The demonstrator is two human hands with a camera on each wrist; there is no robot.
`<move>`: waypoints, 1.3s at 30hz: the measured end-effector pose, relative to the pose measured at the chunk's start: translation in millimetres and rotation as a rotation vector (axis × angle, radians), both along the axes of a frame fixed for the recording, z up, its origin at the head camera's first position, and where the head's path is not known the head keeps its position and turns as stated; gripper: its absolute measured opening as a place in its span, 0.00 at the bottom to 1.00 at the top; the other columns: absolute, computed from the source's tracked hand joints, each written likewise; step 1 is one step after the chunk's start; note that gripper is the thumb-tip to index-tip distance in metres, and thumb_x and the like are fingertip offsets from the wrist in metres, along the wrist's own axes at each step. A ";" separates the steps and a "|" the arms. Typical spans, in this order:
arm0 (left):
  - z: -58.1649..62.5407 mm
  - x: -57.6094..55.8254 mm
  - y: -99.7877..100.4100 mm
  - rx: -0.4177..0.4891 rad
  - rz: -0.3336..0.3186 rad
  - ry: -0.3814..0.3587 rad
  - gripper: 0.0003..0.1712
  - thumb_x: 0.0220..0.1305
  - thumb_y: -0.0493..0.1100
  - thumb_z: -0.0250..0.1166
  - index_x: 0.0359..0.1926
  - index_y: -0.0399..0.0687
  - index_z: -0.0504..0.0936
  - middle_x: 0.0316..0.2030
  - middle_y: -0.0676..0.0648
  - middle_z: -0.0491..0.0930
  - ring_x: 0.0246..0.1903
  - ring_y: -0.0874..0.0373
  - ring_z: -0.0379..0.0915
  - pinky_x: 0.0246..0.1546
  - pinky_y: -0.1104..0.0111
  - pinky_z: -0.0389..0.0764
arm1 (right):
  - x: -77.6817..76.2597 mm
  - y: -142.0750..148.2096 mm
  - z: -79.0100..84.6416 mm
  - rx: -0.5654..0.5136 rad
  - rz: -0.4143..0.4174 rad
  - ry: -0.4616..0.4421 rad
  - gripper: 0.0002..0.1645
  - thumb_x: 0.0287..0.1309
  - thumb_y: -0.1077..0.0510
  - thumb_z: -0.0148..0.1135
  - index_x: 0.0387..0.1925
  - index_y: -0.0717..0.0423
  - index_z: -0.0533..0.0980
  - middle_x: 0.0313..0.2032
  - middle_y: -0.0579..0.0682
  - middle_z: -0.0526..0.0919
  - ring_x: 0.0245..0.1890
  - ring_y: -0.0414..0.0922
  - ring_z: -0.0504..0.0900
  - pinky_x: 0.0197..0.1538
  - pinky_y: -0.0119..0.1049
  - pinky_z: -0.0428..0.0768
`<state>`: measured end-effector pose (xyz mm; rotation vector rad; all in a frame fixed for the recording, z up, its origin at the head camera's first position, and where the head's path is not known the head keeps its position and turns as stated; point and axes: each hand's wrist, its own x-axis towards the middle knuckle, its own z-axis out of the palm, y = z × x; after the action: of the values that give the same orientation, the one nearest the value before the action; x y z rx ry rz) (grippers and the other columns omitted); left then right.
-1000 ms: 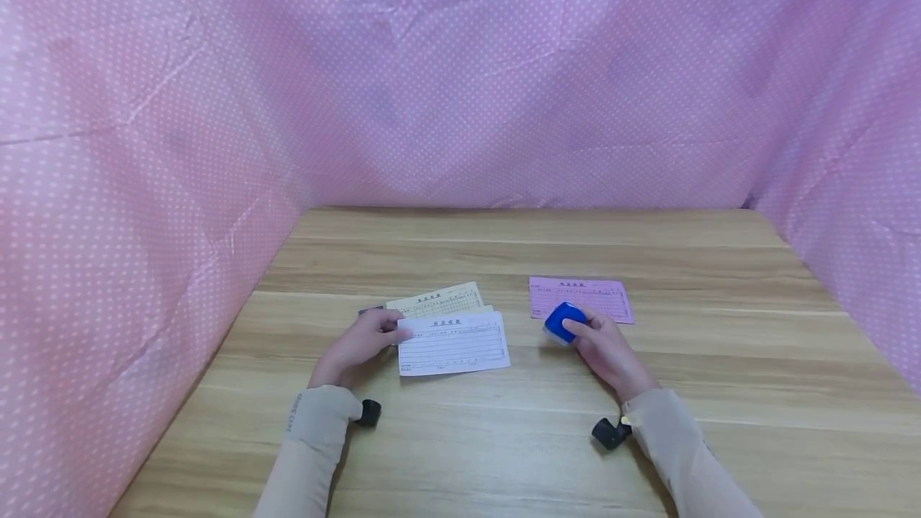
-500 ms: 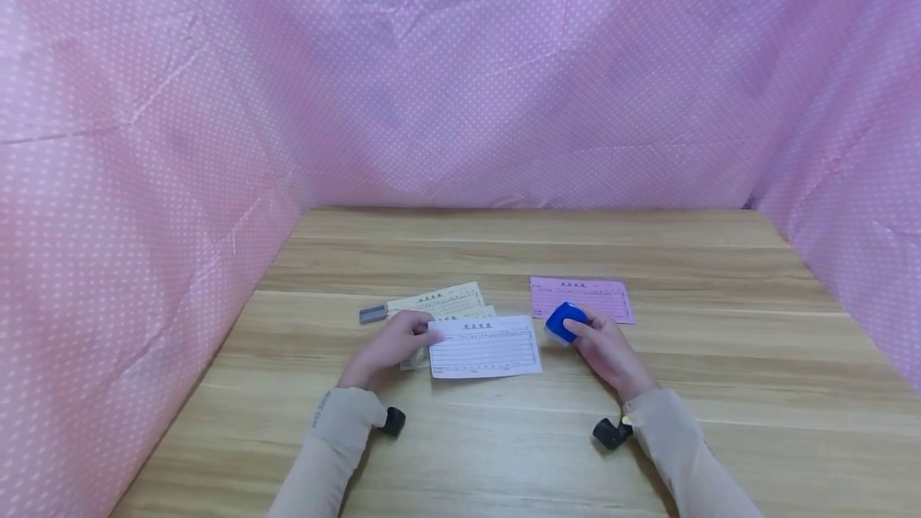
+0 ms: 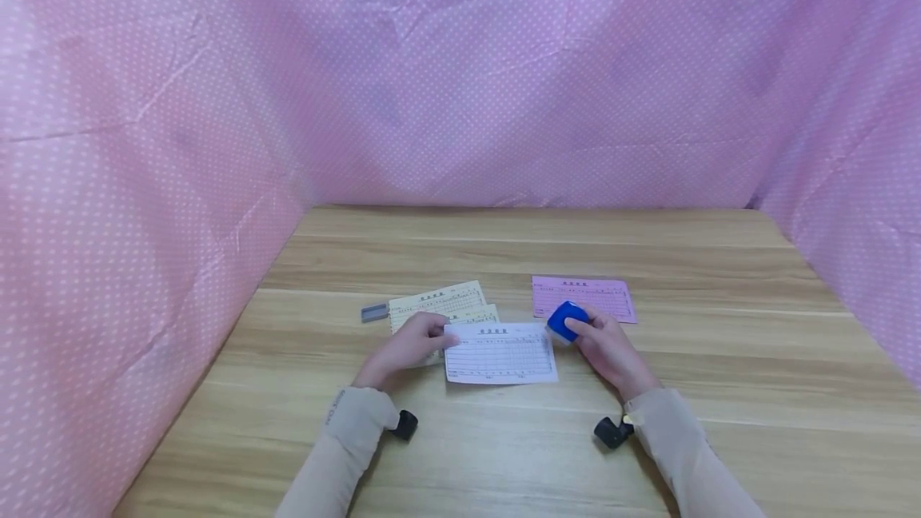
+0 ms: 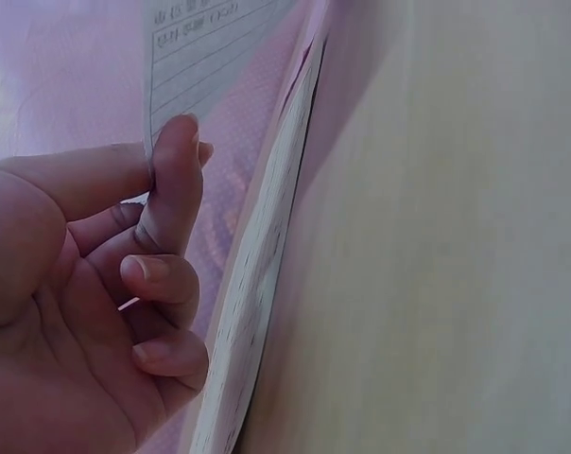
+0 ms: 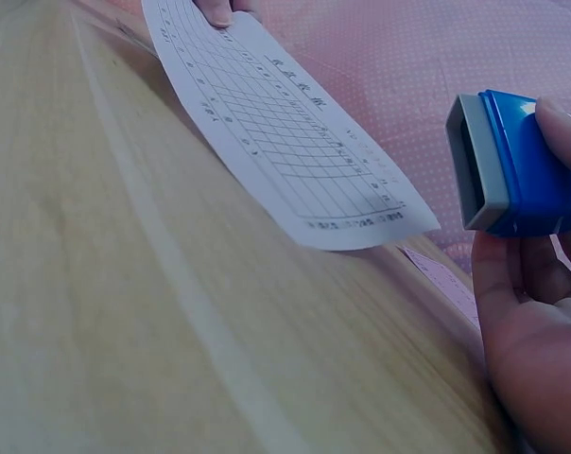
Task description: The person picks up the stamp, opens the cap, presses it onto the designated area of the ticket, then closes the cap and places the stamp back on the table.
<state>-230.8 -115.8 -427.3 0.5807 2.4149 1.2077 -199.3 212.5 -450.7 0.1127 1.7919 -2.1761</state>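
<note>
Between thumb and index finger, my left hand pinches the left edge of a white printed form, which is lifted off the table in the right wrist view. My right hand grips a blue self-inking stamp; its grey-rimmed underside faces the form in the right wrist view. The stamp is close to the form's upper right corner. Two yellowish forms overlap behind my left hand, the rear yellow form showing most. Beyond the stamp lies a pink form, partly covered by stamp and fingers.
A small grey rectangular piece, perhaps the stamp's cap, lies left of the yellow forms. The wooden table ends at the back against a pink dotted curtain, which also hangs at both sides.
My left hand has moved right with the white form, away from the yellow forms, uncovering the small grey piece. The right hand and stamp have hardly moved.
</note>
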 end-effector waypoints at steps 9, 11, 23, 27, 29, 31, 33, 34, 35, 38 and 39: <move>-3.5 2.0 9.1 0.011 -0.033 -0.004 0.09 0.67 0.41 0.61 0.30 0.44 0.78 0.27 0.52 0.73 0.30 0.59 0.66 0.33 0.71 0.66 | 0.6 0.4 0.4 0.017 0.006 0.002 0.38 0.69 0.56 0.52 0.71 0.68 0.50 0.73 0.59 0.51 0.69 0.46 0.58 0.63 0.22 0.68; -4.1 2.3 10.4 0.010 -0.041 -0.012 0.08 0.67 0.41 0.60 0.31 0.43 0.78 0.27 0.52 0.73 0.29 0.59 0.66 0.32 0.71 0.67 | 0.6 0.3 0.5 0.019 0.006 0.004 0.38 0.69 0.56 0.53 0.71 0.68 0.50 0.73 0.59 0.52 0.67 0.43 0.61 0.63 0.22 0.69; -7.3 4.8 14.7 0.010 -0.065 -0.021 0.09 0.67 0.43 0.61 0.31 0.44 0.77 0.23 0.53 0.74 0.24 0.61 0.66 0.28 0.74 0.67 | 2.0 -0.2 -0.8 -0.005 -0.003 0.027 0.35 0.68 0.58 0.54 0.68 0.68 0.54 0.69 0.58 0.58 0.55 0.30 0.72 0.56 0.19 0.72; -7.6 5.1 15.1 0.012 -0.041 -0.017 0.07 0.65 0.44 0.63 0.36 0.44 0.78 0.20 0.54 0.70 0.22 0.62 0.64 0.25 0.75 0.65 | 1.9 -0.1 -0.8 0.012 0.002 0.022 0.36 0.69 0.57 0.54 0.69 0.68 0.52 0.71 0.59 0.56 0.60 0.36 0.69 0.64 0.24 0.69; -7.5 5.5 15.1 0.017 -0.018 -0.028 0.09 0.64 0.44 0.64 0.42 0.44 0.79 0.20 0.54 0.69 0.21 0.62 0.64 0.24 0.75 0.65 | 1.6 0.0 -0.7 0.014 0.008 0.018 0.37 0.69 0.56 0.53 0.70 0.68 0.50 0.72 0.60 0.53 0.66 0.41 0.64 0.70 0.32 0.63; -7.5 6.0 14.9 0.021 0.003 -0.033 0.14 0.64 0.44 0.65 0.48 0.44 0.77 0.20 0.53 0.69 0.20 0.61 0.64 0.23 0.75 0.65 | 1.2 0.1 -0.8 0.011 0.014 0.016 0.39 0.69 0.57 0.52 0.71 0.69 0.48 0.73 0.61 0.51 0.70 0.48 0.58 0.74 0.39 0.56; -7.4 6.6 14.8 0.020 0.023 -0.037 0.19 0.63 0.44 0.66 0.52 0.43 0.76 0.20 0.53 0.69 0.20 0.61 0.63 0.21 0.75 0.64 | 0.8 -0.2 -0.9 0.009 0.013 0.012 0.39 0.69 0.57 0.52 0.72 0.68 0.48 0.74 0.61 0.50 0.73 0.51 0.54 0.75 0.44 0.51; -7.0 7.0 14.6 0.018 0.032 -0.039 0.21 0.63 0.44 0.66 0.54 0.43 0.75 0.21 0.53 0.69 0.19 0.60 0.63 0.21 0.74 0.63 | 0.7 -0.3 -1.1 0.007 0.013 0.013 0.39 0.69 0.57 0.52 0.72 0.69 0.47 0.74 0.61 0.50 0.73 0.52 0.53 0.75 0.45 0.50; -7.1 7.0 14.5 0.016 0.038 -0.037 0.22 0.62 0.44 0.67 0.55 0.43 0.74 0.21 0.53 0.69 0.19 0.60 0.62 0.20 0.74 0.63 | 0.6 -0.4 -1.2 0.010 0.012 0.013 0.39 0.69 0.57 0.52 0.72 0.69 0.47 0.74 0.61 0.50 0.73 0.52 0.53 0.75 0.45 0.50; -7.5 6.6 14.6 0.026 0.051 -0.005 0.24 0.61 0.43 0.68 0.57 0.43 0.73 0.22 0.53 0.70 0.21 0.60 0.62 0.20 0.74 0.63 | 0.6 -0.1 -1.5 0.024 0.012 0.019 0.38 0.69 0.56 0.53 0.71 0.68 0.49 0.73 0.61 0.52 0.69 0.46 0.60 0.73 0.37 0.58; -7.9 6.3 14.6 0.030 0.052 0.016 0.24 0.61 0.42 0.68 0.57 0.44 0.73 0.24 0.52 0.70 0.22 0.61 0.63 0.22 0.75 0.64 | 0.8 0.1 -1.5 0.028 0.011 0.021 0.38 0.69 0.56 0.53 0.71 0.68 0.49 0.73 0.60 0.52 0.67 0.43 0.63 0.71 0.34 0.61</move>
<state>-224.4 -101.3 -435.2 0.5417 2.4427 1.2673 -198.6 212.6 -452.2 0.0865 1.8302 -2.1523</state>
